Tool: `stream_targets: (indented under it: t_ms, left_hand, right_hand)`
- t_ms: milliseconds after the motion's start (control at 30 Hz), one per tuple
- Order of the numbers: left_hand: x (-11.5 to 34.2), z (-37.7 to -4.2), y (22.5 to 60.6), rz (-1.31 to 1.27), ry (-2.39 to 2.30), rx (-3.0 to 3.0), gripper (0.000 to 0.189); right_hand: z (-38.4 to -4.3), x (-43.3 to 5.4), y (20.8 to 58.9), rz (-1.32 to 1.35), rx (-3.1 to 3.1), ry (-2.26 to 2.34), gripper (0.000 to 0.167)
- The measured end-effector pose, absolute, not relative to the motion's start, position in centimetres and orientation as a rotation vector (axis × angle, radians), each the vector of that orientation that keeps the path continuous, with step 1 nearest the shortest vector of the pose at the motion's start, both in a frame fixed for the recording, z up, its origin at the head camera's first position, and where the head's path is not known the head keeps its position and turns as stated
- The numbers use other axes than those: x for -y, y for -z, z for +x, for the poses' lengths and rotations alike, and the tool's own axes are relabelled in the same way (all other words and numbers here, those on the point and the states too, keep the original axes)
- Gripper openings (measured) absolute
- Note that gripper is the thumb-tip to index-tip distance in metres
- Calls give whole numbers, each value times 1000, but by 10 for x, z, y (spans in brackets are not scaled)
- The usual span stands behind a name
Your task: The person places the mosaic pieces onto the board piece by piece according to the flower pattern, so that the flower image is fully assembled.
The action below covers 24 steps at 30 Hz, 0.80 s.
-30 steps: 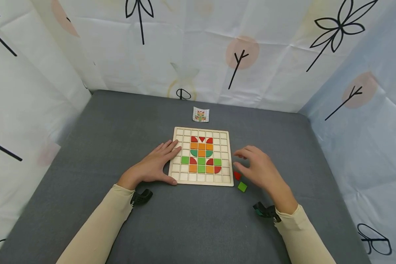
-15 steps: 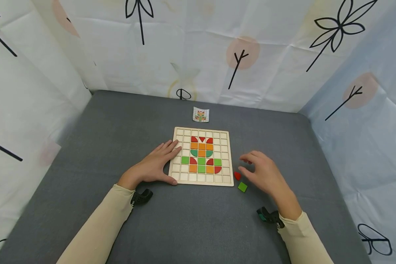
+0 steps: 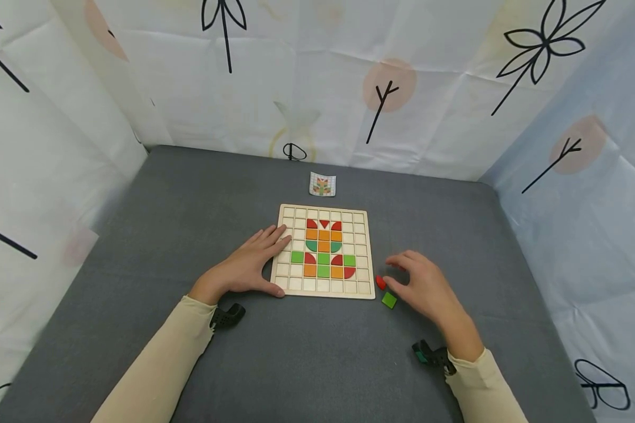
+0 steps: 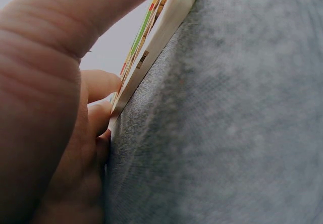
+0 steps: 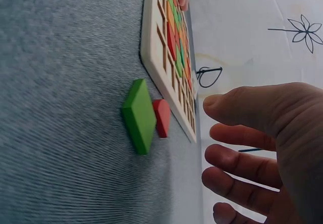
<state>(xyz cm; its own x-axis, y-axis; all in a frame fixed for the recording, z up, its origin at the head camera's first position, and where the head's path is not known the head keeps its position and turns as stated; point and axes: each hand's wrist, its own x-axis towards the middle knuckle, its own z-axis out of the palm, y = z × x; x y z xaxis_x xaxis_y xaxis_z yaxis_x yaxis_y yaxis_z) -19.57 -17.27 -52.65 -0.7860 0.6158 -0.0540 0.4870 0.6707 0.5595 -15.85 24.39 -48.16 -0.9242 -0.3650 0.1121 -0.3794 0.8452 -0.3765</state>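
Note:
A wooden grid board (image 3: 361, 288) lies on the table with red, orange and green tiles set in its middle cells. My left hand (image 3: 247, 261) rests on its left edge, fingers spread, thumb at the near corner; the left wrist view shows the thumb and fingertips against the board's side (image 4: 151, 47). Beyond the board's right edge my right hand (image 3: 425, 288) hovers with relaxed fingers and nothing between them. Close to its thumb lie a red quarter-round tile (image 3: 381, 282) and a green square tile (image 3: 388, 300); in the right wrist view the green tile (image 5: 140, 117) stands before the red one (image 5: 161, 117).
A small picture card (image 3: 322, 184) with a coloured grid pattern lies behind the board. Grey cloth (image 3: 317, 358) covers the table, and white printed curtains (image 3: 317, 76) enclose its back and sides.
My right hand has drawn back to the right and slightly nearer, away from the board's edge. The left hand, board and loose tiles have stayed in place.

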Motion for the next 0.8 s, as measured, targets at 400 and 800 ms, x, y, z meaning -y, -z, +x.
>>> stream_targets:
  t_ms: [400, 800]
  left_hand:
    - [173, -194, 526, 892, -795, -2648, 127]
    - [172, -195, 526, 890, -785, -2653, 128]
  right_hand:
    - [-152, -241, 495, 572, 3015, -598, 35]
    - [-149, -238, 503, 577, 3006, -545, 34]
